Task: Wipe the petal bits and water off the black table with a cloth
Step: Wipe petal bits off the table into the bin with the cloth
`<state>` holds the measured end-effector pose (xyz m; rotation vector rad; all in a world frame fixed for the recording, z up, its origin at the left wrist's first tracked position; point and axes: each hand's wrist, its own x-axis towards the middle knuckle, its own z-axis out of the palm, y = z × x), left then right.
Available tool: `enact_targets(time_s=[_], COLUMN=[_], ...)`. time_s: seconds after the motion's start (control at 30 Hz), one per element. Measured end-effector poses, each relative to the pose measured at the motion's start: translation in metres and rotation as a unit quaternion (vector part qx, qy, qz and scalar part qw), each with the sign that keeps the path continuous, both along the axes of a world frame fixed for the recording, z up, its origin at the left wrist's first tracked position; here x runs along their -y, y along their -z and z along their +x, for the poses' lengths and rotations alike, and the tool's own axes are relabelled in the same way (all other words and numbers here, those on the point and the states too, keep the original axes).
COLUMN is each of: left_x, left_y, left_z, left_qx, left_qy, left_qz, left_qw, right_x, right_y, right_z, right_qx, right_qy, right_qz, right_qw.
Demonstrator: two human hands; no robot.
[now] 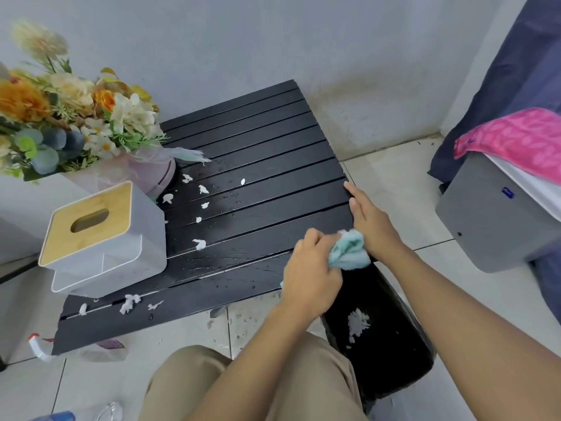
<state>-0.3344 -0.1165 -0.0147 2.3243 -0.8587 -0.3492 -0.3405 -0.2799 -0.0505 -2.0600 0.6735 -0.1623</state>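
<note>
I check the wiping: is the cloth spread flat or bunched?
Bunched. The cloth is crumpled in the left hand, beside the right hand at the table edge.

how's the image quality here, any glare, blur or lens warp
Head view: soft, even light with faint shadows; water on the black table gives small glints near the tissue box, no heavy glare. Wide-angle warp bends the table edges, and the flowers at the left edge look slightly smeared.
</note>
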Motion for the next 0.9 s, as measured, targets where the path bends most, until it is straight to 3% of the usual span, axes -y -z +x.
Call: enact_targets(time_s=[0.07,0.17,0.27,0.37,0.47,0.57,0.67,0.77,0.83,0.9], left_x=[-0.016,-0.024,-0.012,0.005,0.012,0.006,-0.012,-0.031,-0.038,-0.046], left_y=[-0.007,-0.018,-0.018,-0.001,0.010,0.015,0.013,-0.003,-0.019,-0.036], left_z=[0.006,0.053,0.103,0.099,0.065,0.026,-0.007,0.001,0.019,0.039], left_qx=[-0.080,-0.013,0.055,0.108,0.188,0.220,0.175,0.015,-0.048,-0.027], left_qy=[0.039,-0.068,-0.168,-0.181,-0.155,-0.076,0.016,0.091,0.071,0.023], left_qz=[-0.077,-0.120,-0.024,0.124,0.142,0.097,0.052,0.003,-0.034,-0.037], left_qw=[0.993,0.990,0.984,0.970,0.959,0.968,0.983,0.996,0.996,0.999], right_x=[0.001,0.000,0.001,0.001,0.003,0.002,0.001,-0.001,-0.002,-0.004], right_y=[0.001,0.001,0.001,0.002,0.005,0.004,0.002,-0.002,-0.004,-0.006], right_z=[0.001,-0.001,-0.001,0.000,0.000,0.001,0.000,-0.002,-0.001,0.002], right_qx=[-0.007,-0.004,0.001,0.008,0.013,0.019,0.010,-0.016,-0.043,-0.074], right_qy=[0.001,-0.002,-0.005,-0.004,-0.002,-0.006,0.000,0.003,0.002,-0.001], right_qz=[-0.008,-0.001,0.007,0.016,0.017,0.022,0.007,-0.027,-0.064,-0.119], right_qw=[1.000,1.000,1.000,1.000,1.000,1.000,1.000,1.000,0.997,0.990])
